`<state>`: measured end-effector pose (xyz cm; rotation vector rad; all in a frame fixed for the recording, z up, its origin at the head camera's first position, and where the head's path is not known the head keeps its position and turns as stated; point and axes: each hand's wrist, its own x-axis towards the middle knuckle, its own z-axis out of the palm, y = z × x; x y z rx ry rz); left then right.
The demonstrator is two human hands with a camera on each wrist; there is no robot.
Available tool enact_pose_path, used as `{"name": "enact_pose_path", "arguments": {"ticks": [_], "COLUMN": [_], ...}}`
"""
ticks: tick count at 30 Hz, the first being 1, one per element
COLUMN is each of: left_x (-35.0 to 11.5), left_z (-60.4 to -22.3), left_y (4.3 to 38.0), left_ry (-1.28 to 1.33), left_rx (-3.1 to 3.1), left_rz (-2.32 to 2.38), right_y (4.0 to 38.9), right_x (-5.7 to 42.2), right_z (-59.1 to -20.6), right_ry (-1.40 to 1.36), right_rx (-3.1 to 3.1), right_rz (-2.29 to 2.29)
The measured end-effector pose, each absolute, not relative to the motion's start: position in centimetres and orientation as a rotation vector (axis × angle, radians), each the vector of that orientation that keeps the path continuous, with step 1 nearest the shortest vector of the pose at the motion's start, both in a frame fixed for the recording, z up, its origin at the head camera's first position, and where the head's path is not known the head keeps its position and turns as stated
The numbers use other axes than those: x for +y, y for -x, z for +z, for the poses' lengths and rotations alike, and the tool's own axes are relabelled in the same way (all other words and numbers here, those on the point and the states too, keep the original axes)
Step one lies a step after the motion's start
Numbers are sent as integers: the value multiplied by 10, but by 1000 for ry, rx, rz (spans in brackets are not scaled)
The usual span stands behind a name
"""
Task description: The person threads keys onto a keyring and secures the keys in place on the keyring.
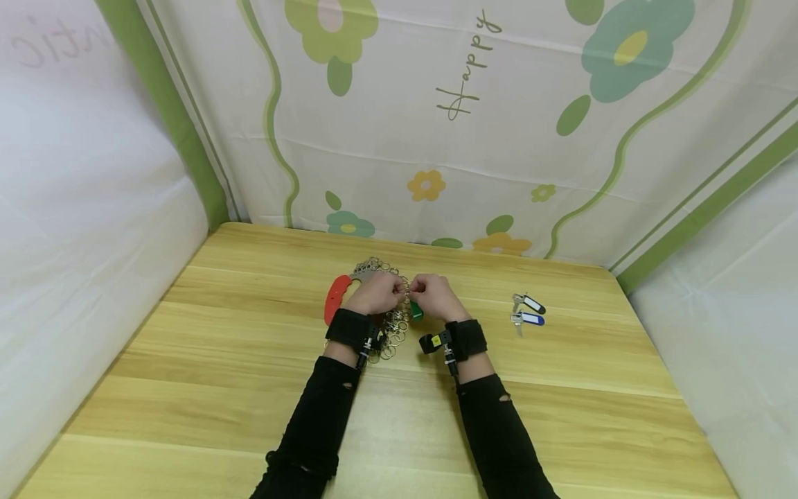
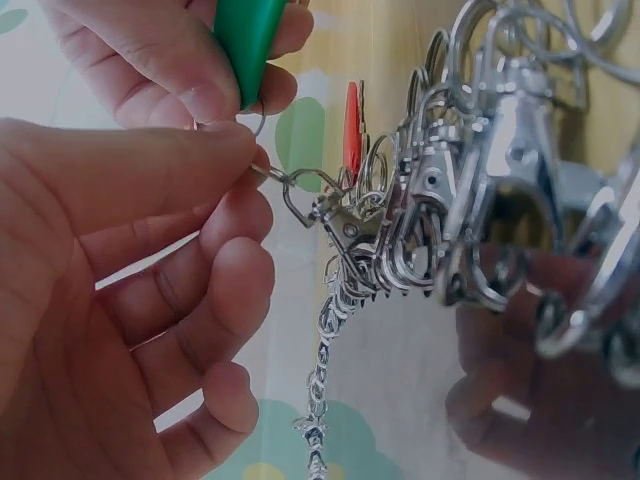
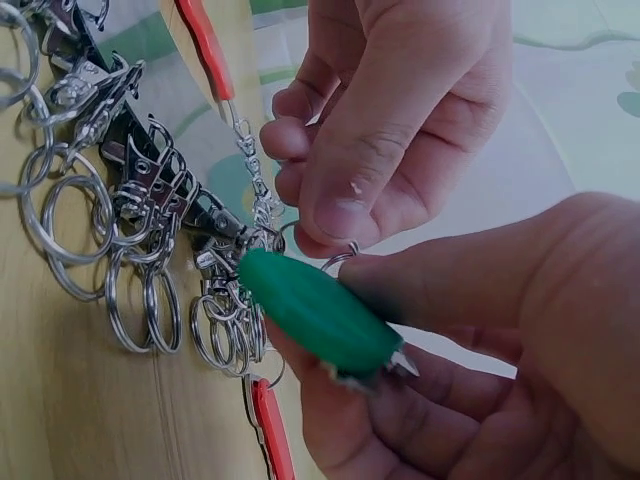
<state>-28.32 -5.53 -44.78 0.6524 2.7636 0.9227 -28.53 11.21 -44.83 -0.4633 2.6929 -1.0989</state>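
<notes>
Between its thumb and fingers, my left hand (image 1: 377, 292) pinches a key ring that hangs from a small metal snap clasp (image 2: 338, 222). Opposite it, my right hand (image 1: 436, 296) grips a green key tag (image 3: 320, 310), with the metal of a key showing at the tag's lower end. A thin wire ring (image 3: 340, 258) shows at the fingertips where both hands meet. Under the left hand is a grey metal key holder with a red handle (image 1: 337, 299); its edge carries many snap clasps (image 2: 435, 170) and split rings (image 3: 75, 235).
On the table's right lie two keys, one with a black tag (image 1: 534, 303) and one with a blue tag (image 1: 532, 319). Another red tag (image 3: 268, 430) hangs among the rings. A patterned curtain (image 1: 386, 138) stands behind the wooden table (image 1: 218, 388).
</notes>
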Motion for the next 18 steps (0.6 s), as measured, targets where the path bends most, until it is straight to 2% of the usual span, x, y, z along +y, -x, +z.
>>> {"name": "enact_pose_path", "arguments": {"ticks": [18], "left_x": [-57], "left_z": [-450], "left_y": [285], "left_ry": [-698], "left_rx": [2718], "left_rz": [959], "right_y": [284], "right_x": [111], "right_z": [-448], "right_ry": [415], "right_rx": [2731], "right_rz": [-1122]}}
